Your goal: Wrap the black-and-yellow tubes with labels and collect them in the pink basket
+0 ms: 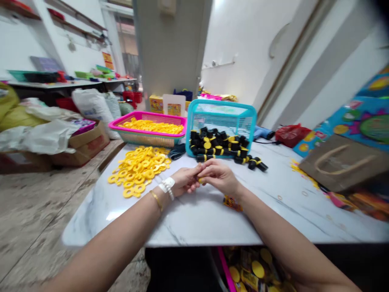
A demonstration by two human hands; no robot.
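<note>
Above the middle of the table my left hand point(184, 181) and my right hand point(219, 177) meet, fingers closed and fingertips touching. Between them shows a small bit of yellow, mostly hidden by the fingers, so its kind cannot be made out. To the left of my left hand spreads a pile of yellow ring-shaped plastic pieces point(138, 170). Beyond my hands, black cylinders with yellow bands point(217, 144) spill from a tipped blue basket point(253, 121). A small orange and dark printed packet point(232, 203) lies beside my right forearm.
A pink-rimmed basket point(114, 123) of yellow pieces stands at the back left. Right, there are a brown paper bag point(343, 162) and a red plastic bag point(291, 135). Below the table edge, a pink-rimmed container point(225, 269) holds yellow-capped items. Cardboard boxes point(88, 142) stand left.
</note>
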